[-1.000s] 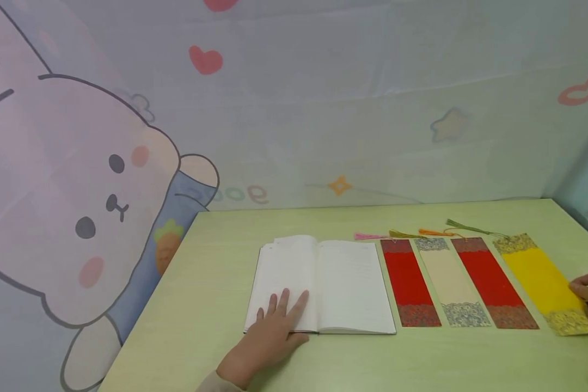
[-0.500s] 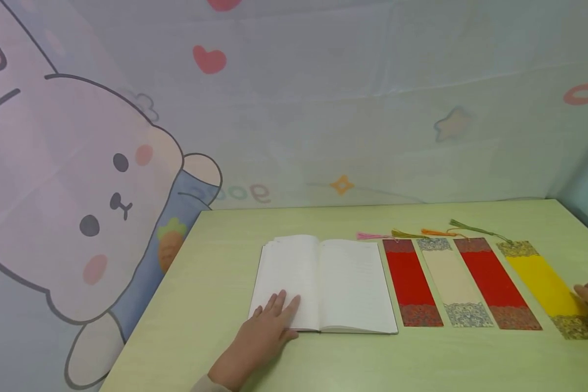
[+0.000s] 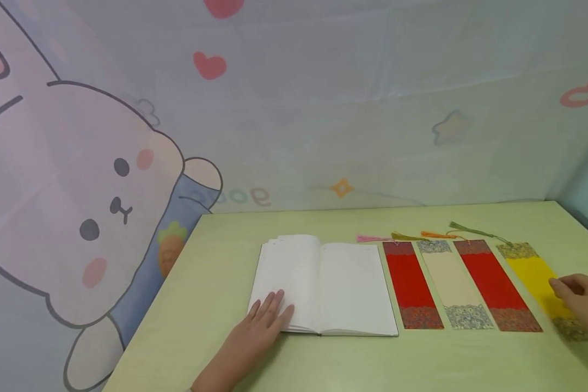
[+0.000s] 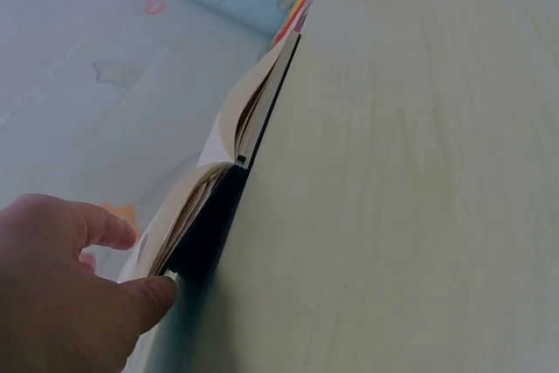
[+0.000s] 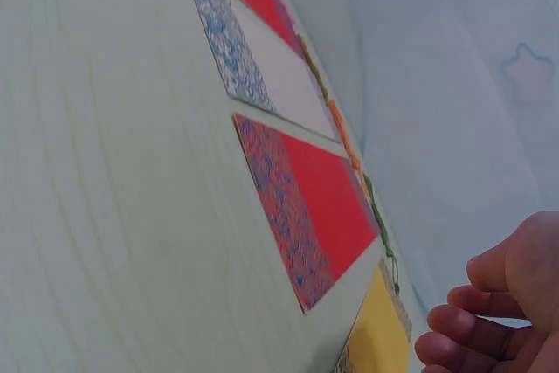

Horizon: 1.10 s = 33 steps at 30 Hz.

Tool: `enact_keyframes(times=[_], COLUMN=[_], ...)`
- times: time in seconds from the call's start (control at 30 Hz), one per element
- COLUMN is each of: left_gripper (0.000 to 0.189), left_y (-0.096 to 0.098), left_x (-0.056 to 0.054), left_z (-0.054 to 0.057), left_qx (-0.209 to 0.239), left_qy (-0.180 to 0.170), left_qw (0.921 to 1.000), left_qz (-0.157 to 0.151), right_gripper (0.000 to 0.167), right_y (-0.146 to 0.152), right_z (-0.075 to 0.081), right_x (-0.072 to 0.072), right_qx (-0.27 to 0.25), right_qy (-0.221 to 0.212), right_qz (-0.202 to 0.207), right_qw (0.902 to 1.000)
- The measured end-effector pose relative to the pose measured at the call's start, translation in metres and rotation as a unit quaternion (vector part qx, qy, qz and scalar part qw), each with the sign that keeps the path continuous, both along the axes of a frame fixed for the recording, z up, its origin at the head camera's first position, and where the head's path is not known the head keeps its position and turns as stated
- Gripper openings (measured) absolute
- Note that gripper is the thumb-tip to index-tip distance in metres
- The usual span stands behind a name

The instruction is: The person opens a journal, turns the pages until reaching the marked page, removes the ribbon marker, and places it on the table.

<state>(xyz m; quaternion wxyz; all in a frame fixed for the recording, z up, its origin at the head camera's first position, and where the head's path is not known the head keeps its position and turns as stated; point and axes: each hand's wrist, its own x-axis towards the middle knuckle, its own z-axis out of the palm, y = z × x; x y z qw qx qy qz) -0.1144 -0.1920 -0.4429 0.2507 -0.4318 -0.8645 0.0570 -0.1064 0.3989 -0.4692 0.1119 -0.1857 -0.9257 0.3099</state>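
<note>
A notebook [image 3: 355,288] lies open at blank-looking pages on the table. My left hand [image 3: 255,337] rests on the lower left corner of its left page, fingers stretched out. In the left wrist view, the thumb of that hand [image 4: 70,294] is at the lower edge of the notebook [image 4: 196,203]. Over the right side of a yellow bookmark [image 3: 531,272] is my right hand [image 3: 580,299], covering part of it. Seen from the right wrist, this hand [image 5: 498,303] has loosely bent fingers with nothing between them, beside the yellow bookmark [image 5: 376,329].
Between notebook and yellow bookmark lie a red bookmark [image 3: 411,280], a cream one [image 3: 453,277] and another red one [image 3: 492,280]. Tassels, such as the orange tassel [image 3: 438,234], extend from their top ends. A printed cloth [image 3: 323,109] hangs behind the table.
My right hand has moved left, farther over the yellow bookmark. My left hand has slid left and slightly down on the page. The notebook and bookmarks keep their places on the table.
</note>
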Motion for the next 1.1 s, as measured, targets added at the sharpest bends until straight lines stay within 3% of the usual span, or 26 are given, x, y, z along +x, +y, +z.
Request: enact_keyframes(times=[0.13,0.27,0.4,0.6,0.77,0.9,1.0,1.1], left_gripper=[0.042,0.045,0.053,0.069,0.089,0.105,0.11,0.103], left_y=[-0.001,0.002,0.006,0.01,0.015,0.021,0.027,0.033], left_x=[-0.002,-0.005,-0.008,-0.011,-0.01,-0.008,-0.006,-0.006], left_z=[0.007,0.015,0.019,0.019,0.016,0.013,0.012,0.013], left_qx=[0.021,0.084,0.143,0.211,0.273,0.314,0.319,0.288], left_qy=[0.039,0.052,0.066,0.079,0.037,-0.054,-0.122,-0.145], left_qw=[0.9988,0.9949,0.9874,0.9742,0.961,0.9462,0.9354,0.9401], left_qz=[-0.02,-0.02,-0.017,0.0,0.02,0.056,0.092,0.11], right_gripper=[0.052,0.052,0.054,0.045,0.043,0.043,0.037,0.033], right_y=[-0.016,-0.035,-0.054,-0.078,-0.1,-0.113,-0.12,-0.129], right_z=[0.012,0.024,0.031,0.029,0.031,0.031,0.029,0.03], right_x=[0.0,0.004,0.008,0.009,0.01,0.011,0.01,0.009], right_qx=[0.007,0.025,0.033,0.038,0.009,-0.007,-0.002,-0.007], right_qy=[-0.016,-0.018,-0.021,0.004,-0.011,-0.009,0.015,0.023], right_qz=[0.037,0.08,0.103,0.144,0.174,0.189,0.196,0.21], right_qw=[0.9992,0.9963,0.9939,0.9889,0.9846,0.9818,0.9805,0.9775])
